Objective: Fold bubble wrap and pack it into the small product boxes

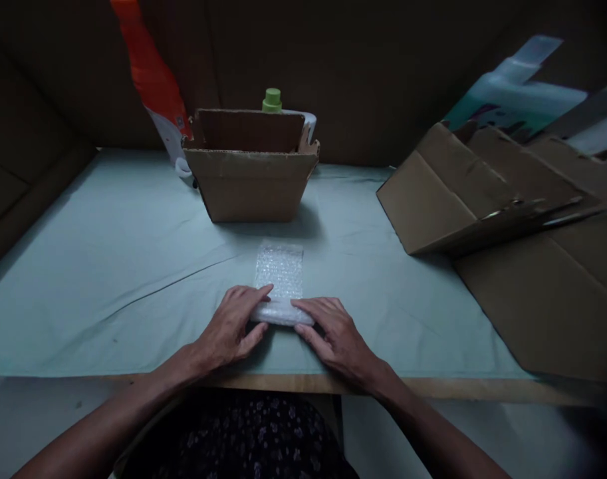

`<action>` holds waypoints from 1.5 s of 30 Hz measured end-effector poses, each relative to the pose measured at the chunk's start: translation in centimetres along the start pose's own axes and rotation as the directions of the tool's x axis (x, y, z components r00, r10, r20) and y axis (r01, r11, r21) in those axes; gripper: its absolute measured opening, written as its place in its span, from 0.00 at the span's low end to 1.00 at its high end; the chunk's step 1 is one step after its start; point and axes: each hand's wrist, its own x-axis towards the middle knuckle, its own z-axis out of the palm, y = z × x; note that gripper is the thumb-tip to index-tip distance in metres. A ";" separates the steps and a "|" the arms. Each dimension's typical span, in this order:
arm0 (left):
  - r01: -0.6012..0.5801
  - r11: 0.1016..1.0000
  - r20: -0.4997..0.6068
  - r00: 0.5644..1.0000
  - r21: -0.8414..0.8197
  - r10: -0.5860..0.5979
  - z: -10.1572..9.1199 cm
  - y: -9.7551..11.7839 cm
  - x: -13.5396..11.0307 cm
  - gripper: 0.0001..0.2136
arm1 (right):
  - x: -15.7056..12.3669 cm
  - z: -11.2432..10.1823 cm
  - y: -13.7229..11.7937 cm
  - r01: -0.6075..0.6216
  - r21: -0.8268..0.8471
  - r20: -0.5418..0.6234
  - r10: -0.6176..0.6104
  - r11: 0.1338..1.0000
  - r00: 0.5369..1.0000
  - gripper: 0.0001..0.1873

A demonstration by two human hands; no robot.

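A strip of bubble wrap point(279, 269) lies flat on the table, its near end wound into a roll point(282, 311). Whatever may be inside the roll is hidden. My left hand point(237, 322) grips the left end of the roll, thumb on the near side and fingers over the top. At the right end, my right hand point(332, 330) holds it the same way. The flat part of the wrap stretches away from me toward an open cardboard box point(256, 186), which stands upright behind it without touching.
A pale green cloth point(108, 246) covers the table, with a wooden front edge point(298, 382). An orange bottle point(153, 73) and a green-capped bottle point(272, 100) stand behind the box. At right are more cardboard boxes point(437, 193) and a teal jug point(512, 100). Cardboard walls enclose the back and left.
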 end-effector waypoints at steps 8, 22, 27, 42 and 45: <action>0.331 0.930 -0.081 0.943 0.159 -0.322 0.3 -1.5 4.6 0.26 | 1.4 0.3 0.1 0.094 -0.393 -0.076 -0.134 0.915 0.988 0.22; 0.445 0.073 0.224 0.576 -0.892 -0.786 -1.0 0.1 3.6 0.36 | 5.0 -0.3 0.6 0.390 -0.393 -0.020 -0.432 0.833 0.902 0.22; 0.363 0.231 0.093 0.690 -0.903 -0.718 -0.4 0.8 3.3 0.49 | 3.7 0.3 0.1 0.418 -0.333 -0.019 -0.449 0.845 0.893 0.25; 0.208 0.363 0.030 0.898 -0.908 -0.438 1.5 -0.6 0.8 0.56 | 4.1 -1.9 -0.6 0.161 0.240 0.011 -0.168 0.958 0.986 0.22; 0.194 0.393 0.035 0.926 -0.899 -0.376 1.4 -0.9 0.9 0.57 | 4.3 -2.2 -0.4 0.014 0.315 0.140 -0.062 0.949 0.988 0.19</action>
